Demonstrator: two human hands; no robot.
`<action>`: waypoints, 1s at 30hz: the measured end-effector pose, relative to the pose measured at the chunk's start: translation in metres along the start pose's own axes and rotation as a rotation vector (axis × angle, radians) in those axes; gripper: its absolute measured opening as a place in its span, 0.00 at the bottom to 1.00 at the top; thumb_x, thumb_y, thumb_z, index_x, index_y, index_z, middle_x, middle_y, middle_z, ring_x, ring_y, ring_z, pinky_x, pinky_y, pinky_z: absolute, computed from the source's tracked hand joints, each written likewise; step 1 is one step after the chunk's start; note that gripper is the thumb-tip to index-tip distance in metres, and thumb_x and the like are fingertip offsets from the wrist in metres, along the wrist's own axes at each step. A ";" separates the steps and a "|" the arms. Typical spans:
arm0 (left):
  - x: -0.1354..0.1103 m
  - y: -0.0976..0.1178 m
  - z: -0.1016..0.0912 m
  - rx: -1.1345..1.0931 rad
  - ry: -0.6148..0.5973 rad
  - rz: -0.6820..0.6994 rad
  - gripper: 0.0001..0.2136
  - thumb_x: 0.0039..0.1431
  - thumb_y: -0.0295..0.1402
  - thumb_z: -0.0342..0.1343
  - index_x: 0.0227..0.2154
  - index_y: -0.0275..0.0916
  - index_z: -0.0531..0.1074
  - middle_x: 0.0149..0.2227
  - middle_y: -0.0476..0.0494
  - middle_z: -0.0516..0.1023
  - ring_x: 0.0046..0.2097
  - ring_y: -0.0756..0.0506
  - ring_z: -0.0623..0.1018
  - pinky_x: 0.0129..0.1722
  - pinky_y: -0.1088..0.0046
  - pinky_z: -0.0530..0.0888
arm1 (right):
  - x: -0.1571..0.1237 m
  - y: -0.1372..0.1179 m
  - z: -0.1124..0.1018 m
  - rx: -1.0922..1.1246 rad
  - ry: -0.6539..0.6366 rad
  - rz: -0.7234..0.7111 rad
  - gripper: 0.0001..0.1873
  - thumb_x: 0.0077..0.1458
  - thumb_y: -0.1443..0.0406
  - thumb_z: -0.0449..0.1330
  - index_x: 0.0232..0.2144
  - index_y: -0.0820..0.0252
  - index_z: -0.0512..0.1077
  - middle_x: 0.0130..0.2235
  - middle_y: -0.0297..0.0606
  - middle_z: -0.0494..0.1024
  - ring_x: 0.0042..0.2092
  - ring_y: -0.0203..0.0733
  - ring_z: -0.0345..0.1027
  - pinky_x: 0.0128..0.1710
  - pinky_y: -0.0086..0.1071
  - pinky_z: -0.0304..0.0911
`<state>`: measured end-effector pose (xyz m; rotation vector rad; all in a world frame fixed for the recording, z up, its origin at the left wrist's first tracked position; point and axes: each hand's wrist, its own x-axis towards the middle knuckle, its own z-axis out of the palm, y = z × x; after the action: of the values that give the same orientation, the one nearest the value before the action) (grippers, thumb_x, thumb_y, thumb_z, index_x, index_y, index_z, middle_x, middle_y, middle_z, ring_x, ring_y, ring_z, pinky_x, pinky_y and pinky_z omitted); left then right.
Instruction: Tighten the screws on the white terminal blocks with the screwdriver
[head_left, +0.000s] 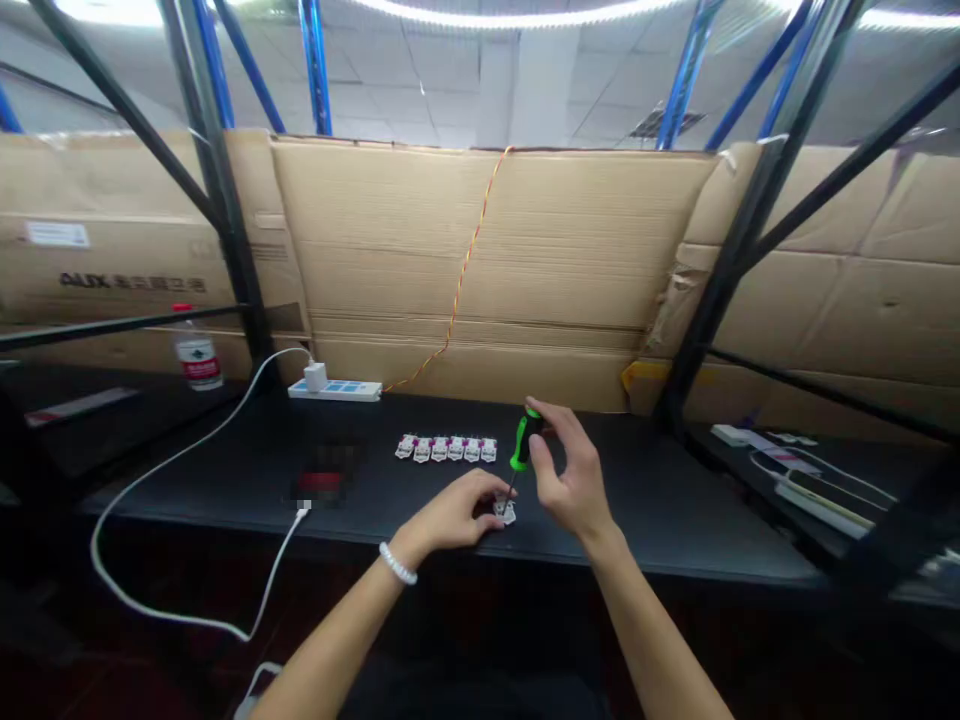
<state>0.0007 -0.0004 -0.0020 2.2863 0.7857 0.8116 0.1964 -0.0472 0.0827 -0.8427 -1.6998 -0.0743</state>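
1. From the small white part (509, 514), 12 o'clock is closed off by a cardboard wall (562, 270).
2. The near edge of the counter (675, 510) is found close by at 6 o'clock; if the part is flicked free, it could be lost there.
3. Toward 9 o'clock, a white cable (94, 548) is draped past that edge and could be snagged by the left hand (454, 510).
4. At 10 o'clock, a power strip (337, 390) is placed well apart.
5. The screwdriver (520, 445) is held, tilted, in the right hand's (574, 480) grip; if pressed askew, the left fingers could be jabbed.
6. Toward 11 o'clock, the row of six pieces (440, 449) could be scattered by a forward sweep.
7. The part is pinched, half hidden, in the left grip; if slackened, it could be twisted.
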 end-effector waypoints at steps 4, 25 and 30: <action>0.000 0.000 0.000 0.018 0.010 0.004 0.18 0.57 0.23 0.69 0.51 0.40 0.79 0.46 0.43 0.79 0.45 0.43 0.79 0.51 0.65 0.77 | 0.000 -0.001 0.002 -0.060 0.088 0.014 0.17 0.62 0.60 0.67 0.53 0.53 0.76 0.48 0.43 0.75 0.47 0.49 0.74 0.42 0.42 0.75; 0.000 0.001 0.000 0.018 0.012 0.004 0.17 0.57 0.24 0.69 0.49 0.40 0.78 0.46 0.43 0.80 0.46 0.42 0.78 0.51 0.65 0.76 | 0.001 -0.005 0.002 -0.018 0.026 0.000 0.19 0.65 0.63 0.63 0.58 0.53 0.75 0.50 0.44 0.77 0.49 0.49 0.75 0.46 0.43 0.76; 0.001 0.002 -0.001 0.033 0.002 0.018 0.15 0.58 0.23 0.68 0.48 0.39 0.79 0.45 0.42 0.81 0.46 0.42 0.78 0.50 0.66 0.76 | 0.001 -0.006 0.001 -0.016 0.019 0.015 0.20 0.67 0.66 0.58 0.60 0.53 0.73 0.49 0.44 0.77 0.46 0.46 0.75 0.46 0.42 0.75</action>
<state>0.0012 -0.0009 0.0009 2.3254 0.7865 0.8146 0.1923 -0.0502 0.0858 -0.8642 -1.6774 -0.0857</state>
